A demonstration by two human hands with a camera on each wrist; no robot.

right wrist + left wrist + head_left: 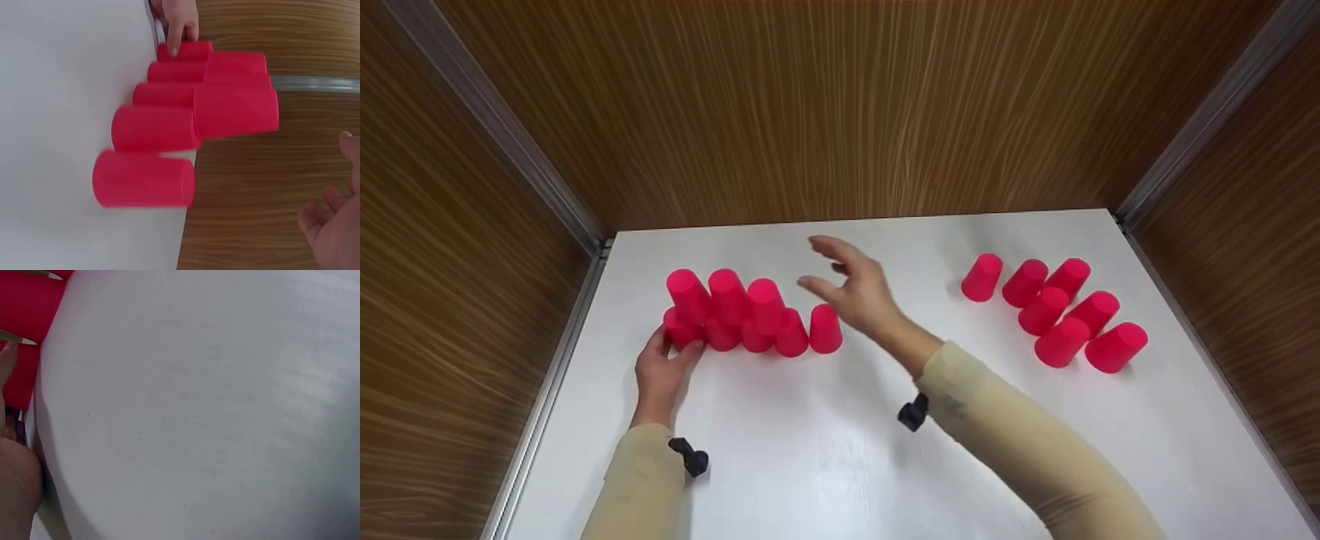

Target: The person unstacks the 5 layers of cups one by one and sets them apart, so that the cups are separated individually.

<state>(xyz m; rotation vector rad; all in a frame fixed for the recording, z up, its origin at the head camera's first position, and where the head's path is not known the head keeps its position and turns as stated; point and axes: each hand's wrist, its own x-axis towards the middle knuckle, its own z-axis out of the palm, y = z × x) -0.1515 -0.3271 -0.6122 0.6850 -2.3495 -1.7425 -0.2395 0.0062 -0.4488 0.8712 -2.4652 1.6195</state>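
Observation:
Upside-down pink cups stand in a row on the left of the white table, with three more on top of them, among them the left upper cup (687, 294) and the right upper cup (766, 306). My left hand (658, 375) holds the leftmost bottom cup (681, 328) between thumb and fingers; the left wrist view has the thumb (7, 363) against its side. Above and just right of the end cup (826, 330), my right hand (861, 292) is in the air, fingers spread, holding nothing. The right wrist view shows this end cup (143, 180) slightly apart from its neighbour.
Several more upside-down pink cups (1061, 341) stand singly at the table's right. Wood-grain panels (847, 112) enclose the back and sides, with metal rails (547, 360) at the edges. Each sleeve carries a small black camera (913, 412).

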